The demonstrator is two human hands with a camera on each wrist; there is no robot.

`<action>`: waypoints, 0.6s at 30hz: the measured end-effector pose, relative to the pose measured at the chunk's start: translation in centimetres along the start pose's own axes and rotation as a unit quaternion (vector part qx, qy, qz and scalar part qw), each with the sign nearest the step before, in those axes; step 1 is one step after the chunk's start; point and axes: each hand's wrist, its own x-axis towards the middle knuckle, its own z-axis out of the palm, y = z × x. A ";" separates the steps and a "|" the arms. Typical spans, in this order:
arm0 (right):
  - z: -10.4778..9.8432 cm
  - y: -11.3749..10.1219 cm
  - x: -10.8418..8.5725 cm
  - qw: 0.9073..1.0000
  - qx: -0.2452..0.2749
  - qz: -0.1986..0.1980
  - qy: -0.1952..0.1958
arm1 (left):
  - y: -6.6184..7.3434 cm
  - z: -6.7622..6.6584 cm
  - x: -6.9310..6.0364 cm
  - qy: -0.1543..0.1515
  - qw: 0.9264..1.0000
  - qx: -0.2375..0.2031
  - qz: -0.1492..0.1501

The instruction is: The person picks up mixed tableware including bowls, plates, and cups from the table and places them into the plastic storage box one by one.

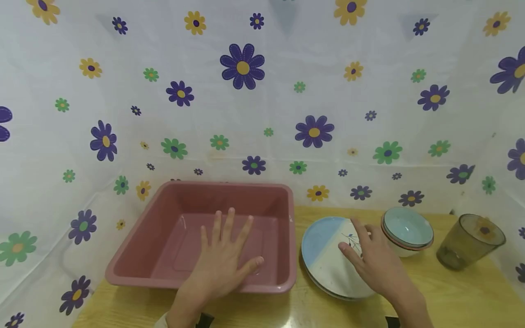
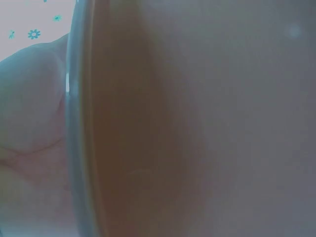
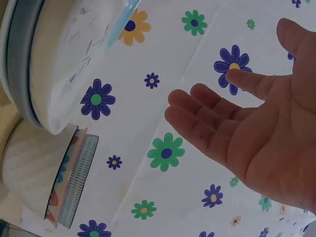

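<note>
A pink rectangular basin (image 1: 292,237) stands at the left, with no objects visible inside. My left hand (image 1: 223,262) hovers over its front part, palm down and fingers spread. In the left wrist view, the basin rim (image 2: 78,123) cuts across the view and hides most of that hand (image 2: 32,108). To the basin's right lies a stack of plates (image 1: 328,264), the top one blue and cream with a sprig pattern. Above its right side is my right hand (image 1: 377,262), its fingers loosely extended. The right wrist view shows this hand (image 3: 237,126) holding nothing, apart from the plates (image 3: 64,64).
Nested bowls (image 1: 408,225) with a pale blue one on top stand behind the right hand. A tinted, see-through cup (image 1: 467,241) tilts at the far right. All rest on a wooden table (image 1: 127,307) before a white flowered sheet (image 1: 270,109).
</note>
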 end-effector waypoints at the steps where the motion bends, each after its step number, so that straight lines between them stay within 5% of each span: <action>1: 0.0 0.1 0.0 1.000 0.004 0.007 -0.004 | 0.0 0.0 0.0 0.002 1.000 -0.001 0.000; 8: -0.6 0.9 0.3 0.995 0.015 0.084 -0.050 | 0.0 -0.1 -0.1 0.012 1.000 -0.003 0.004; 18: -0.4 2.7 0.6 0.988 -0.013 0.130 -0.078 | -0.1 -0.2 -0.1 0.022 1.000 -0.003 0.012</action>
